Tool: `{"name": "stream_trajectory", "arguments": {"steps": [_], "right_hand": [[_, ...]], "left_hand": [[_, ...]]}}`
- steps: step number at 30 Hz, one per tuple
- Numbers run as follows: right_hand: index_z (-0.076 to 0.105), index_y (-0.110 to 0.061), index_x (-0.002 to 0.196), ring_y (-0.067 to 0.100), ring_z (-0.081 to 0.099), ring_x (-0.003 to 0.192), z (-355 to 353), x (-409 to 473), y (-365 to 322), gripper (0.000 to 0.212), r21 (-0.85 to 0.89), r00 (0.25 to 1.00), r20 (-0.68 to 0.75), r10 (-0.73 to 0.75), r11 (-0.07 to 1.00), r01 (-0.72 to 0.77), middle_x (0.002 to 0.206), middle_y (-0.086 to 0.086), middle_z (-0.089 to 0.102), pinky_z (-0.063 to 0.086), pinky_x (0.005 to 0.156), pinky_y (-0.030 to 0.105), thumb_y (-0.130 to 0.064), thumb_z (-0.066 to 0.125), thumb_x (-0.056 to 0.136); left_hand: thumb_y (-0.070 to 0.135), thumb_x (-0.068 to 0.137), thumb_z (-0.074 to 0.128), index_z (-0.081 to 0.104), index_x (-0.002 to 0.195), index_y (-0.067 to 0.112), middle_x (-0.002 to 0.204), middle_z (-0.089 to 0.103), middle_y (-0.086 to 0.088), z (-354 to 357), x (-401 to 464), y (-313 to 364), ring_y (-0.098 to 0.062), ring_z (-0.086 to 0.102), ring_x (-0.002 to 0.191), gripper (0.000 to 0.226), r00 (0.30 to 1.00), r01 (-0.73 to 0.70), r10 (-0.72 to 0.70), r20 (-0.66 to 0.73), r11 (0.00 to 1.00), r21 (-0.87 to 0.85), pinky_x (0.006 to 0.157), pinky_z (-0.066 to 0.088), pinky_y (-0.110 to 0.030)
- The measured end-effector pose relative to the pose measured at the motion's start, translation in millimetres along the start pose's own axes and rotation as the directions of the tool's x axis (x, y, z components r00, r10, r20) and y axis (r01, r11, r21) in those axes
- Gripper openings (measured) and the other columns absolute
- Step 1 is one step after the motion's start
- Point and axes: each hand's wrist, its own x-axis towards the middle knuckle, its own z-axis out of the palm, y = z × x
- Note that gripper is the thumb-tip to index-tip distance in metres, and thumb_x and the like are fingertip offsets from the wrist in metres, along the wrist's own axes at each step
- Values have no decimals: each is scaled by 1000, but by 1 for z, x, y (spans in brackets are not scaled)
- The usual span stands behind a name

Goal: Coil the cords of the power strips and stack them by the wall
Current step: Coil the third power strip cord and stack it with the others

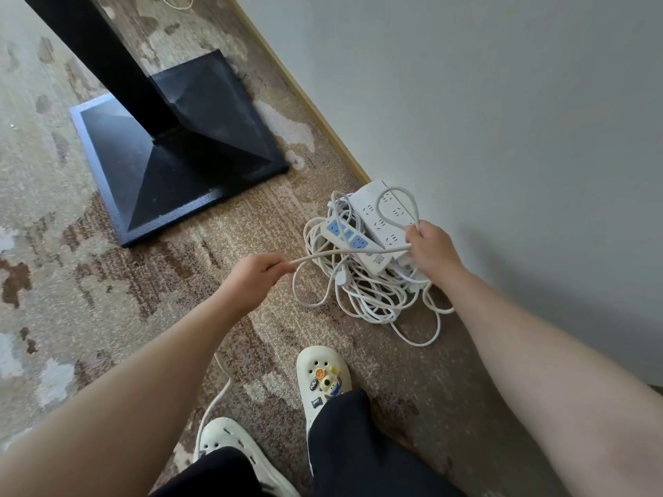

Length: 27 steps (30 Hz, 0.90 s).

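Note:
Several white power strips lie in a heap by the wall: a wide white strip on top and a narrower strip with blue sockets beside it. Tangled white cords spread over the carpet under them. My right hand grips a white cord that forms one loop above the wide strip. My left hand pinches the same cord further along, and it stretches between both hands. Past my left hand the cord trails down to the floor near my feet.
A black pedestal base with its post stands on the patterned carpet to the left. The skirting strip runs along the wall. My two cream clogs are at the bottom, a cord passing by the left one.

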Motion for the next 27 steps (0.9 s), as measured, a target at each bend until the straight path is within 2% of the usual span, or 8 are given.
{"name": "stream_trajectory", "arguments": {"steps": [3, 5, 7, 12, 16, 19, 24, 27], "right_hand": [[58, -9, 89, 23, 50, 72, 2, -3, -2, 37, 93, 999, 42, -7, 996, 3, 76, 6, 54, 40, 67, 37, -39, 40, 101], [60, -20, 92, 15, 51, 70, 5, -10, -9, 41, 215, 992, 125, -31, 977, 3, 75, -3, 53, 43, 67, 35, -58, 43, 94], [56, -25, 87, 4, 51, 62, 8, -15, -14, 43, 217, 984, 156, -81, 975, 46, 72, -9, 52, 42, 63, 30, -67, 49, 89], [59, -12, 82, 18, 50, 60, 6, -14, -3, 48, 146, 995, 71, -66, 988, 55, 63, -2, 50, 49, 63, 47, -56, 50, 95], [58, -13, 78, 23, 59, 65, 0, -11, 6, 44, 50, 991, 113, -71, 997, 66, 74, 6, 66, 48, 63, 41, -56, 60, 89], [56, -12, 76, 25, 58, 63, -1, -5, 8, 47, -113, 989, 124, -77, 989, 91, 73, 7, 64, 42, 57, 38, -56, 55, 93], [47, -20, 65, 15, 47, 54, -9, 1, 10, 47, -123, 996, -90, 19, 992, -30, 60, -3, 51, 26, 50, 30, -55, 49, 96], [46, -17, 65, 16, 48, 56, -8, 3, 7, 49, -133, 991, -119, 63, 988, -78, 61, -2, 52, 26, 50, 31, -55, 48, 96]], "left_hand": [[28, 97, 53, 69, 91, 19, 60, 51, 4, -5, -1, 1, -3, 33, 41, 20, 994, 48, -55, -90, 996, -78, 39, 29, -16], [30, 98, 52, 68, 91, 21, 61, 53, 4, -1, 5, 13, -4, 33, 41, 19, 983, 48, -70, -172, 990, -130, 39, 29, -18], [31, 98, 52, 68, 91, 25, 61, 56, 4, 5, 11, 29, -5, 34, 41, 18, 976, 18, -50, -210, 989, -150, 39, 31, -20], [30, 100, 49, 66, 91, 27, 59, 54, 4, 27, 15, 44, -3, 34, 38, 19, 982, -23, -3, -188, 990, -136, 39, 32, -20], [24, 102, 43, 62, 102, 30, 68, 54, 1, 40, 11, 30, 0, 35, 37, 20, 986, -33, 10, -169, 991, -131, 38, 31, -17], [23, 101, 46, 64, 107, 24, 70, 58, 0, 38, 7, 8, 1, 38, 38, 19, 983, -7, -8, -186, 997, -79, 37, 31, -14], [26, 99, 49, 67, 106, 25, 60, 56, 4, 37, -12, -26, -1, 32, 39, 19, 994, 44, -41, -98, 998, 33, 37, 28, -15], [25, 99, 49, 69, 105, 16, 61, 55, 1, 27, -10, -28, -5, 32, 41, 22, 980, 116, -121, -157, 992, -42, 37, 27, -17]]}}
